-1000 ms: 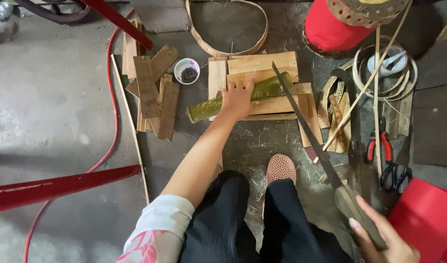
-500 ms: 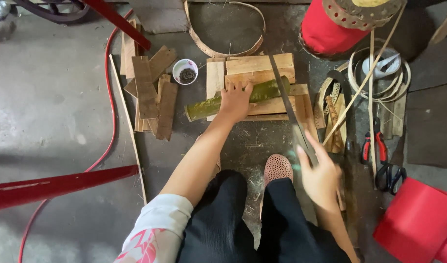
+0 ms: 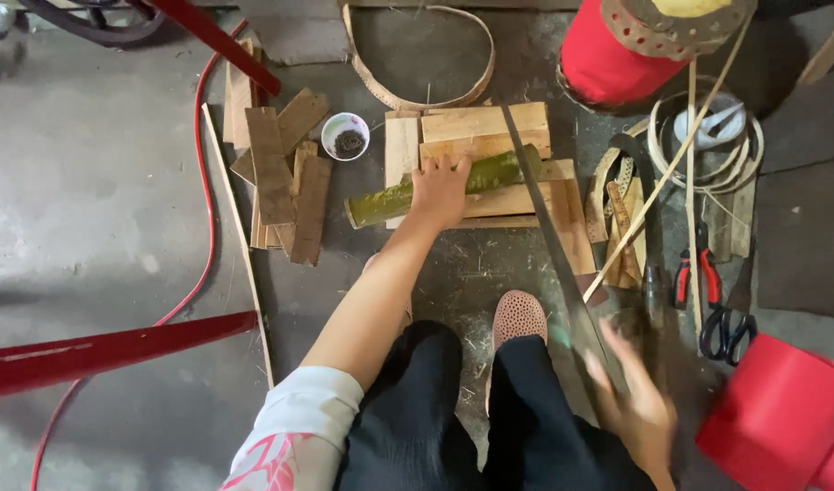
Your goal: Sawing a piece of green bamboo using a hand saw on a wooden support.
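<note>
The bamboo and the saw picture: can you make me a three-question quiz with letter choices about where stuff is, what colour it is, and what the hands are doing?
1. Where does the green bamboo piece lie?
A. on the wooden boards
B. inside the small white cup
C. on the red stool

2. What colour are the handles of the pliers?
A. blue
B. red
C. yellow

3. What is the left hand doing?
A. pressing down on the bamboo
B. holding the scissors
C. resting on a knee

Answers:
1 A, the bamboo lies across the light boards.
2 B, both handles show red.
3 A, its palm covers the bamboo, while the blurred right hand grips the saw.
</note>
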